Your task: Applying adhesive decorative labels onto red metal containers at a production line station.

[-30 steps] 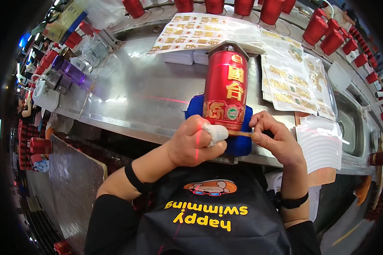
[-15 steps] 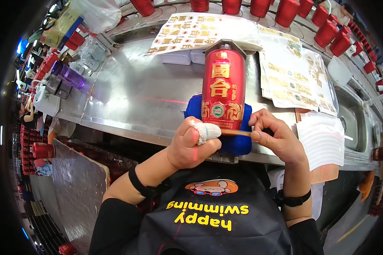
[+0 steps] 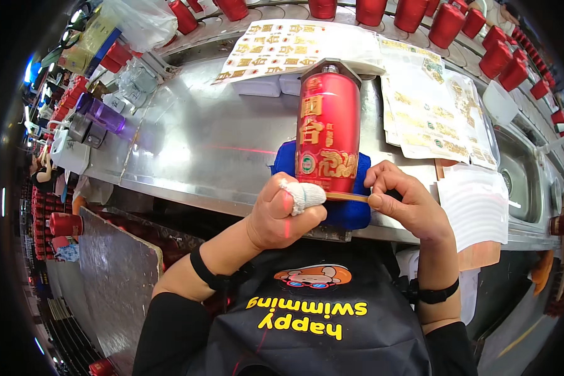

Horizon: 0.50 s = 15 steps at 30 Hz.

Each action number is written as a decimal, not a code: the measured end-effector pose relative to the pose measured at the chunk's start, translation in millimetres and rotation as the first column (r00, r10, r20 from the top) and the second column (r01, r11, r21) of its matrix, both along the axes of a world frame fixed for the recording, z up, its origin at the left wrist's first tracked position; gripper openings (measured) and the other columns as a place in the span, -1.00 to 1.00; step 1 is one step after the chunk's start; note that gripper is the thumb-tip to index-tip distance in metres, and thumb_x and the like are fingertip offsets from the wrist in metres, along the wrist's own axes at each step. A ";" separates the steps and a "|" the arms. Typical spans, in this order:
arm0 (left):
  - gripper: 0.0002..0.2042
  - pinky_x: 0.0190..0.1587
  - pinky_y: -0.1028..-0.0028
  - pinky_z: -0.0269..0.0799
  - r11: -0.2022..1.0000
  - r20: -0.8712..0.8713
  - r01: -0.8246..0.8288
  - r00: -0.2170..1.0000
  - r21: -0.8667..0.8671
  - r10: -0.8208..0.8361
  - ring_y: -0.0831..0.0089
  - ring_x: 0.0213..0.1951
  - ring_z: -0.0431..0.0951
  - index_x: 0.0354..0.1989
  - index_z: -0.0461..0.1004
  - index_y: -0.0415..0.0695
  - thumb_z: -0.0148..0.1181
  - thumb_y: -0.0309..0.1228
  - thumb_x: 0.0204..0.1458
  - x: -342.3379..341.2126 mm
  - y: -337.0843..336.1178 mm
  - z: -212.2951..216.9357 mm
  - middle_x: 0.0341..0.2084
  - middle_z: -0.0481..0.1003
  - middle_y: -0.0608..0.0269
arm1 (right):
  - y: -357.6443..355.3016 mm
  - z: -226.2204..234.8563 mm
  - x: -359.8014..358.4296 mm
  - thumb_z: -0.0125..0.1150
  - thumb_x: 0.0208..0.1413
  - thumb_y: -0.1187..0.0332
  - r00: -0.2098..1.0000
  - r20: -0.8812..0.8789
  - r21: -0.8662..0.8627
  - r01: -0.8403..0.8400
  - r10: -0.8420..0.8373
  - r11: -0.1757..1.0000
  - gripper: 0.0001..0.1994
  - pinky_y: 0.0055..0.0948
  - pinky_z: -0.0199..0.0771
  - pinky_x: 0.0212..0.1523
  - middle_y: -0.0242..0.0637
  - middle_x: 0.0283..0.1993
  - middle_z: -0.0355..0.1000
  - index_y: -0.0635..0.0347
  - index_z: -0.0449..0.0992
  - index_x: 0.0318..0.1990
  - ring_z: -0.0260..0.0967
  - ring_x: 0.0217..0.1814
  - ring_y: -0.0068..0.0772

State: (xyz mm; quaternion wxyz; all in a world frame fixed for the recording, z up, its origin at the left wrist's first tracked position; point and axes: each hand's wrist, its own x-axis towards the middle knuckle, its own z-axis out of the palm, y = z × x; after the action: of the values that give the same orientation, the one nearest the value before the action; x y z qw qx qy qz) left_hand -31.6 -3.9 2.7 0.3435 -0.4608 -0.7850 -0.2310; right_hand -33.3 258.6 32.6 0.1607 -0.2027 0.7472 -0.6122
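Note:
A red bottle [image 3: 329, 125] with gold lettering and gold relief lies with its neck pointing away from me, its neck end at a dark angular holder [image 3: 351, 70]. Under its near end is a blue cloth pad [image 3: 351, 214]. A thin tan edge runs across that near end; whether it is the base rim or a separate strip I cannot tell. My left hand [image 3: 285, 210] is closed against the base's left side, a white cloth cover [image 3: 306, 196] on one digit. My right hand [image 3: 410, 200] pinches the right end of the tan edge between thumb and fingers.
Printed gold decal sheets [image 3: 276, 47] lie beyond the bottle, with more sheets [image 3: 426, 119] at right. A sink [image 3: 520, 182] is set in the metal counter [image 3: 194, 125]. Several red bottles [image 3: 410, 15] stand along the far conveyor. A purple cup [image 3: 103, 113] is at left.
The bottle has turned about its long axis, so its gold lettering and green emblem have shifted left. Both hands stay in almost the same place. Red bottles on the far conveyor have moved along.

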 end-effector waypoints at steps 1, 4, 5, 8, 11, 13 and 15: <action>-0.79 -0.31 0.40 0.36 1.000 0.028 0.012 1.000 0.000 -0.012 0.28 -0.29 0.36 -0.48 0.54 0.03 0.29 -0.48 -0.40 1.4 0.1 2.0 -0.35 0.30 0.29 | -0.6 1.1 -0.3 0.24 0.13 0.29 1.000 0.030 -0.006 -0.007 0.007 1.000 -0.75 -0.56 0.22 -0.15 -0.35 -0.19 0.26 0.19 0.34 -0.47 0.17 -0.19 -0.54; -0.76 -0.29 0.27 0.32 0.997 0.079 0.014 0.997 0.070 -0.019 0.20 -0.31 0.41 -0.53 0.45 0.01 0.34 -0.59 -0.36 0.3 2.8 0.4 -0.34 0.42 0.24 | 0.1 3.6 0.3 0.24 0.13 0.29 0.998 0.052 -0.014 -0.017 0.017 1.000 -0.75 -0.56 0.22 -0.16 -0.34 -0.19 0.27 0.20 0.35 -0.47 0.17 -0.20 -0.53; -0.76 -0.29 0.27 0.32 0.998 0.076 0.009 0.997 0.069 -0.014 0.20 -0.31 0.41 -0.53 0.45 0.01 0.34 -0.59 -0.36 0.9 2.3 0.7 -0.34 0.42 0.24 | 0.4 4.8 1.2 0.24 0.13 0.29 0.999 0.047 -0.015 -0.014 0.015 1.000 -0.75 -0.55 0.22 -0.16 -0.33 -0.18 0.27 0.20 0.35 -0.46 0.18 -0.20 -0.52; -0.73 -0.27 0.27 0.32 0.993 0.133 -0.030 0.991 0.112 0.015 0.19 -0.30 0.41 -0.48 0.45 0.01 0.36 -0.63 -0.33 3.6 -1.5 -2.6 -0.31 0.42 0.22 | -5.1 25.5 5.9 0.24 0.13 0.29 0.992 -0.113 0.010 -0.053 0.054 0.999 -0.76 -0.54 0.23 -0.18 -0.31 -0.17 0.29 0.22 0.37 -0.45 0.19 -0.21 -0.50; -0.72 -0.28 0.26 0.33 0.992 0.138 -0.028 0.990 0.122 0.011 0.18 -0.30 0.41 -0.45 0.45 0.01 0.37 -0.63 -0.30 7.6 -4.2 -7.0 -0.28 0.42 0.23 | -4.8 30.2 6.5 0.22 0.15 0.30 0.985 -0.154 0.010 -0.082 0.083 0.997 -0.77 -0.54 0.23 -0.19 -0.29 -0.17 0.30 0.23 0.38 -0.44 0.19 -0.20 -0.50; -0.74 -0.29 0.26 0.34 0.996 0.057 -0.009 0.998 0.094 0.004 0.19 -0.29 0.40 -0.47 0.46 0.01 0.36 -0.60 -0.33 5.9 -2.9 -4.6 -0.27 0.42 0.25 | -0.2 27.2 6.2 0.20 0.16 0.30 0.984 -0.157 0.026 -0.077 0.080 0.997 -0.77 -0.54 0.23 -0.19 -0.29 -0.18 0.30 0.23 0.38 -0.44 0.19 -0.20 -0.50; -0.75 -0.31 0.29 0.34 0.998 0.014 0.026 1.000 0.061 -0.027 0.21 -0.30 0.39 -0.49 0.47 0.02 0.34 -0.57 -0.38 2.1 -3.2 -3.3 -0.27 0.41 0.27 | 4.0 12.8 5.9 0.18 0.18 0.28 0.998 -0.052 0.012 -0.022 0.022 1.000 -0.76 -0.54 0.23 -0.18 -0.31 -0.20 0.29 0.23 0.37 -0.42 0.19 -0.21 -0.50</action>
State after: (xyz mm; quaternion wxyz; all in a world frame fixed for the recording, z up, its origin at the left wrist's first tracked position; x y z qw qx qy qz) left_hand -29.5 -7.0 -0.6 0.3485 -0.4588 -0.7739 -0.2629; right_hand -27.4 262.6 45.4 0.1489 -0.2260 0.7524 -0.6005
